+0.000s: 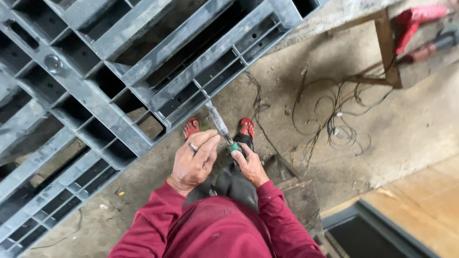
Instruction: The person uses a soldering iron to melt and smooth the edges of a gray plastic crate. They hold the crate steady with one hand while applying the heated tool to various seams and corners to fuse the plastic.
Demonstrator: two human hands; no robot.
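Far left: grey plastic pallet [95, 86] stands tilted over the concrete floor [406, 124], its ribbed underside toward the camera, its lower edge near the person's feet in red sandals [247, 126].

Left hand [193, 162]: fingers curled loosely, a ring on one, resting against the shaft of the heat tool [219, 122] just above its green collar. Whether it grips the shaft or only steadies it, cannot tell.

Right hand [249, 165]: closed around the tool's handle below the collar; handle itself mostly covered by the fingers. Tool points up and left, its thin flat tip touching or just beside a pallet rib.

Right of the feet: loose tangle of wires [330, 124] on the floor. Upper right: wooden frame [387, 48] with a red power tool [416, 19] beside it.

Risks, as judged:
- The left hand sits near the metal shaft; a burn if it is hot.
- The tip could slip off the rib under pressure.
- Wires lie close to the feet; trip or snag.
- Open sandals under a leaning pallet.

Unclear: exact tip contact, tool type, its cord, what props the pallet. Pallet cut off top and left.
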